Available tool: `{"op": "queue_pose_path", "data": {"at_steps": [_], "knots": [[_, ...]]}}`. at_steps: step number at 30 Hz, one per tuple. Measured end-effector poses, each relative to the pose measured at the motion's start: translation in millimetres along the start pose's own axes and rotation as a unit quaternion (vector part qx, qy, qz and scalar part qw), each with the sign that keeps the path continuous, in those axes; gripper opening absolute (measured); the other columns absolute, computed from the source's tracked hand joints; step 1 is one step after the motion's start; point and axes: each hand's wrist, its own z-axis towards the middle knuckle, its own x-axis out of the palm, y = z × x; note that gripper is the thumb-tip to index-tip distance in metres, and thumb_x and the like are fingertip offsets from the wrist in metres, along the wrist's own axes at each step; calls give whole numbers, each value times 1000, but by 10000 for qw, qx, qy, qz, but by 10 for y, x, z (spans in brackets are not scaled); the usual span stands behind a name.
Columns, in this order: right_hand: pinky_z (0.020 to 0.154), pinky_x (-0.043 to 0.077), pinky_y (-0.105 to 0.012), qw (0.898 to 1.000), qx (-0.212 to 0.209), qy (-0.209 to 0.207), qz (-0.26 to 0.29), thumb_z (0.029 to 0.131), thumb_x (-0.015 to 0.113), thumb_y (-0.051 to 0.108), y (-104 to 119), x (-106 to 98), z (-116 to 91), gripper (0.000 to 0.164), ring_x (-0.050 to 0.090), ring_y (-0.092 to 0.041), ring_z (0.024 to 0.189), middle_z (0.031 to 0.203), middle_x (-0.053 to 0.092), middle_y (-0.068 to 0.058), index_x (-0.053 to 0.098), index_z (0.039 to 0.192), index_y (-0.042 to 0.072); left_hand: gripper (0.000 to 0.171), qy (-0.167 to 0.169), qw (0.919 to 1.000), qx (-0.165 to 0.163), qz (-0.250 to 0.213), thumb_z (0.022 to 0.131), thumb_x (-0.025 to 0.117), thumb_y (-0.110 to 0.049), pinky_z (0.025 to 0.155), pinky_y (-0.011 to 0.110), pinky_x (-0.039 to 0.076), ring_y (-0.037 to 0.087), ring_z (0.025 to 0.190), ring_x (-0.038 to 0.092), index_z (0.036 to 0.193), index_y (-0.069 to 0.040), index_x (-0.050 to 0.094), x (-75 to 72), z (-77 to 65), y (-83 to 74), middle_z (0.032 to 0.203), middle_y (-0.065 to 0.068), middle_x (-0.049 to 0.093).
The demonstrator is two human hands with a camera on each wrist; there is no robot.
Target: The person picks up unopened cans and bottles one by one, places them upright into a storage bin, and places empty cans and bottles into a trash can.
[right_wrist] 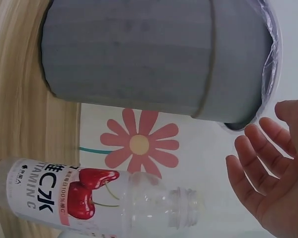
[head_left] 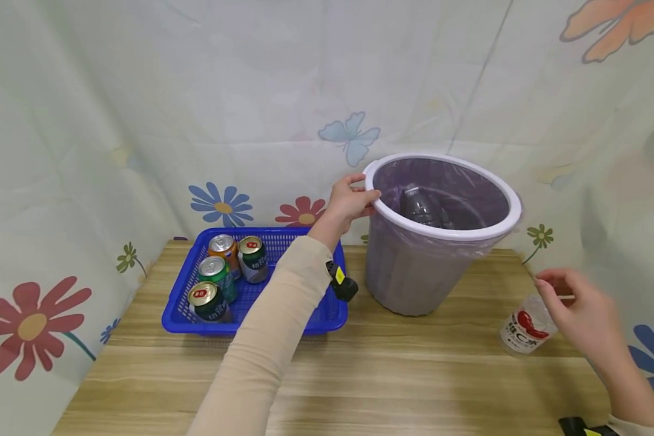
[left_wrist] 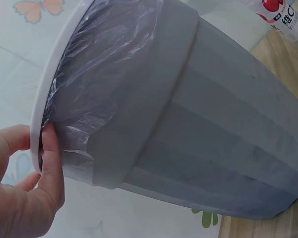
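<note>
A grey trash bin (head_left: 409,272) with a white rim (head_left: 509,212) and a thin purplish liner (left_wrist: 104,74) stands on the table. My left hand (head_left: 350,200) grips that rim at its left side, thumb and fingers on either side of the edge. Inside the bin lies a dark, clear-looking bottle (head_left: 418,206). To the bin's right, an upright clear plastic bottle (right_wrist: 154,203) with a cherry label and no cap on its neck stands on the table. My right hand (head_left: 583,312) hovers near the bottle's top, fingers loosely bent, apart from it and holding nothing in the right wrist view.
A blue plastic basket (head_left: 174,303) sits left of the bin. Several drink cans, among them an orange can (head_left: 230,251) and a green can (head_left: 220,281), stand in its left part. A flowered cloth (head_left: 278,91) hangs behind the wooden table (head_left: 392,375).
</note>
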Motion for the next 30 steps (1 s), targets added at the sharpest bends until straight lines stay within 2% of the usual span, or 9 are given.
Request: {"op": "queue_pose_path", "data": {"at_steps": [4, 10, 17, 20, 24, 26, 29, 30], "knots": [[62, 36, 2, 9994, 164, -242, 193, 86, 61, 8, -20, 6, -67, 19, 42, 21, 79, 88, 44, 37, 60, 104, 0, 51, 10, 10000, 4, 2, 83, 66, -8, 66, 26, 56, 19, 78, 66, 130, -14, 45, 1, -4, 2, 107, 11, 56], [62, 32, 1, 9951, 724, -669, -2, 87, 60, 11, -23, 8, -136, 25, 38, 23, 80, 90, 38, 39, 58, 109, -1, 51, 25, 10000, 8, 1, 84, 66, -8, 66, 26, 56, 18, 78, 66, 130, -13, 45, 3, -9, 1, 108, 11, 56], [63, 29, 0, 9821, 1585, -978, -278, 87, 62, 15, -69, -7, -186, 33, 35, 22, 79, 95, 42, 25, 56, 116, 2, 51, 22, 10000, 15, 11, 84, 66, -8, 66, 26, 56, 19, 77, 65, 130, -13, 45, 1, -17, 3, 107, 11, 57], [64, 28, 0, 9749, 1928, -1082, -252, 87, 61, 16, -100, -13, -214, 36, 35, 22, 79, 97, 39, 29, 53, 120, 4, 51, 29, 10000, 21, 14, 83, 66, -8, 66, 25, 56, 18, 77, 65, 130, -13, 45, -3, -16, 8, 107, 11, 56], [63, 27, 2, 9714, 2071, -1146, -197, 86, 61, 14, -142, -30, -252, 40, 34, 22, 80, 97, 34, 32, 52, 123, 3, 51, 25, 10000, 22, -10, 83, 66, -8, 65, 25, 56, 18, 78, 66, 130, -14, 45, -9, -12, 10, 107, 10, 56], [63, 28, 3, 9705, 2157, -1054, -215, 86, 61, 16, -173, -40, -274, 42, 32, 23, 83, 103, 38, 26, 50, 125, 3, 52, 24, 10000, 21, -25, 83, 66, -8, 65, 25, 56, 19, 78, 66, 130, -13, 45, -12, -11, 7, 107, 11, 56], [65, 28, 3, 9700, 2228, -921, -310, 87, 60, 18, -230, -42, -302, 45, 34, 21, 91, 115, 48, 8, 48, 129, 6, 52, 24, 10000, 18, -30, 83, 66, -8, 66, 26, 56, 19, 78, 66, 131, -13, 45, -14, -12, 3, 107, 11, 56], [66, 29, 4, 9702, 2247, -841, -340, 88, 59, 19, -252, -41, -313, 47, 39, 16, 98, 120, 49, 0, 46, 131, 6, 52, 21, 10000, 20, -27, 84, 66, -8, 66, 26, 56, 19, 78, 66, 131, -13, 45, -13, -11, 3, 107, 11, 56]]}}
